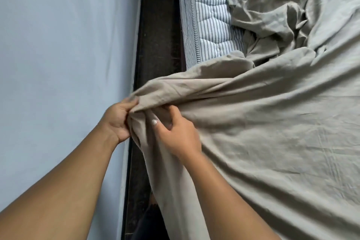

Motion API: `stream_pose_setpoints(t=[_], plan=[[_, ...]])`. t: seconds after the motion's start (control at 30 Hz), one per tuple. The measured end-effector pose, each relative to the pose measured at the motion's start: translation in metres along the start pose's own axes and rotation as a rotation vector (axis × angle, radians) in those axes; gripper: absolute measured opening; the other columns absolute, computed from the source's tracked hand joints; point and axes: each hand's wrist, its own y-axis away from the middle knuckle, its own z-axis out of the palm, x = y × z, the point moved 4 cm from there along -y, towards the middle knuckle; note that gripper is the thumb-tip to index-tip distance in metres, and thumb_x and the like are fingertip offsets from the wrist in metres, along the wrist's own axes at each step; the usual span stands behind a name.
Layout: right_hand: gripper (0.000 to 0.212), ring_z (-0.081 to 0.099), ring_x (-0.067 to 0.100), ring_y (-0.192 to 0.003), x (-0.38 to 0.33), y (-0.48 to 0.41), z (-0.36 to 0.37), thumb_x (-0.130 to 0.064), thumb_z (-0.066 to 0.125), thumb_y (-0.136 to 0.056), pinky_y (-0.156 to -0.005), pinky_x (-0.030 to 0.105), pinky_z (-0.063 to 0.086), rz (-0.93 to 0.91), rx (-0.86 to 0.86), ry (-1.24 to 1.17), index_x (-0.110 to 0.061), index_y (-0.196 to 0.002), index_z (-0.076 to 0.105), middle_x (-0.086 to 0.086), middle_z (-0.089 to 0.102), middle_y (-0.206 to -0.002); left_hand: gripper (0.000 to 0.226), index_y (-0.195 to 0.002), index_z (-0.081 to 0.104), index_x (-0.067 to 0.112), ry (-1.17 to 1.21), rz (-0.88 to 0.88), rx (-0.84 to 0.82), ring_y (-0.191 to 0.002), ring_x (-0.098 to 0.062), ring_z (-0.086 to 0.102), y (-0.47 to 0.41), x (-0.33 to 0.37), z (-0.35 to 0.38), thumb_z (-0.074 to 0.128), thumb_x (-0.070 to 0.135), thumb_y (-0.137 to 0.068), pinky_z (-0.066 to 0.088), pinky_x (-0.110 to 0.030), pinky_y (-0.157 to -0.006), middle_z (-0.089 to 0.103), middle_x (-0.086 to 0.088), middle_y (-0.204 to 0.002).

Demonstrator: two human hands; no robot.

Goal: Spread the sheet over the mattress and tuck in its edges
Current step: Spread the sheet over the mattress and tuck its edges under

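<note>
left hand [117,118]: fist clenched on bunched edge of grey-beige sheet [272,122], beside pale wall [58,45] | right hand [176,132]: fingers pinching same bunch | sheet: covers near striped mattress [210,15], crumpled heap farther up, edge hanging over dark floor gap [157,25]

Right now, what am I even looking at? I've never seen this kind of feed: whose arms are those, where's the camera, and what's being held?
There is no machine here: a person works bare-handed, and the single picture comes from a camera on their head, looking down. The left hand and right hand both grip a bunched edge of the sheet beside the wall. The sheet covers the near mattress but lies crumpled farther off, leaving striped mattress bare. A dark gap runs between wall and bed.
</note>
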Motion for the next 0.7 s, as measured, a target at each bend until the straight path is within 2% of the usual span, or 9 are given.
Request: stream_pose_setpoints(t=[0.07,0.13,0.2,0.3,0.4,0.47,0.53,0.6,0.7], plan=[[0.058,0.059,0.025,-0.104,0.003,-0.006,-0.013,-0.07,0.043,-0.082,-0.081,0.035,0.045,0.08,0.12,-0.082,-0.028,-0.122,0.048,-0.001,0.066,-0.101,0.014,-0.086,0.067,0.016,0.227,0.153,0.084,-0.072,-0.015,0.07,0.0,0.016,-0.014,0.057,0.01,-0.08,0.059,-0.03,-0.064,0.072,-0.003,-0.076],[0.057,0.06,0.024,-0.101,0.008,-0.015,-0.026,-0.07,0.04,-0.084,-0.078,0.032,0.043,0.185,0.226,-0.206,-0.024,-0.116,0.052,-0.003,0.066,-0.095,0.028,-0.085,0.068,0.015,0.332,0.192,0.017,-0.081,-0.02,0.071,0.0,0.026,-0.022,0.065,0.018,-0.058,0.059,-0.035,-0.068,0.073,-0.005,-0.082],[0.059,0.059,0.023,-0.1,0.009,-0.026,-0.036,-0.07,0.036,-0.085,-0.074,0.03,0.037,0.237,0.244,-0.273,-0.022,-0.114,0.051,-0.009,0.06,-0.087,0.046,-0.093,0.072,0.01,0.291,0.058,-0.056,-0.087,-0.028,0.07,-0.004,0.024,-0.015,0.068,0.041,-0.058,0.058,-0.042,-0.069,0.072,-0.012,-0.093],[0.064,0.057,0.026,-0.099,0.0,-0.055,-0.045,-0.074,0.033,-0.083,-0.075,0.031,0.038,0.247,0.225,-0.353,-0.017,-0.109,0.047,-0.004,0.057,-0.092,0.075,-0.111,0.068,0.008,0.017,-0.318,-0.113,-0.094,-0.033,0.068,-0.022,0.013,0.006,0.043,0.071,-0.078,0.058,-0.042,-0.071,0.069,-0.018,-0.107],[0.063,0.057,0.028,-0.103,-0.015,-0.088,-0.047,-0.069,0.048,-0.081,-0.086,0.042,0.05,0.331,0.149,-0.488,-0.014,-0.111,0.046,0.005,0.059,-0.107,0.082,-0.116,0.066,0.005,-0.015,-0.577,-0.278,-0.105,-0.035,0.064,-0.034,0.011,0.039,0.047,0.072,-0.075,0.055,-0.046,-0.082,0.064,-0.021,-0.118],[0.048,0.058,0.026,-0.104,-0.024,-0.106,-0.049,-0.052,0.057,-0.083,-0.084,0.035,0.047,0.315,0.094,-0.369,-0.015,-0.111,0.048,0.003,0.061,-0.107,0.07,-0.117,0.066,0.004,-0.065,-0.591,-0.304,-0.102,-0.033,0.065,-0.044,0.019,0.056,0.055,0.061,-0.078,0.054,-0.046,-0.085,0.066,-0.02,-0.114],[0.029,0.058,0.024,-0.104,-0.032,-0.119,-0.052,-0.041,0.055,-0.085,-0.078,0.03,0.041,0.277,0.081,-0.255,-0.02,-0.106,0.053,0.001,0.064,-0.108,0.044,-0.112,0.066,0.007,-0.242,-0.435,-0.136,-0.087,-0.03,0.068,-0.064,0.033,0.061,0.059,0.04,-0.085,0.054,-0.044,-0.085,0.069,-0.018,-0.102],[0.024,0.058,0.024,-0.103,-0.037,-0.127,-0.06,-0.046,0.051,-0.086,-0.075,0.03,0.039,0.267,0.105,-0.192,-0.026,-0.099,0.056,0.0,0.065,-0.108,0.019,-0.1,0.065,0.011,-0.291,-0.13,0.089,-0.08,-0.024,0.064,-0.083,0.052,0.064,0.05,0.023,-0.096,0.05,-0.042,-0.086,0.066,-0.016,-0.097],[0.037,0.053,0.029,-0.107,-0.039,-0.135,-0.081,-0.053,0.05,-0.086,-0.081,0.035,0.041,0.262,0.281,-0.016,-0.023,-0.106,0.058,0.005,0.058,-0.112,0.03,-0.083,0.056,0.016,-0.028,0.312,0.337,-0.078,-0.019,0.057,-0.096,0.09,0.055,0.036,-0.003,-0.096,0.049,-0.033,-0.081,0.06,-0.006,-0.086]])
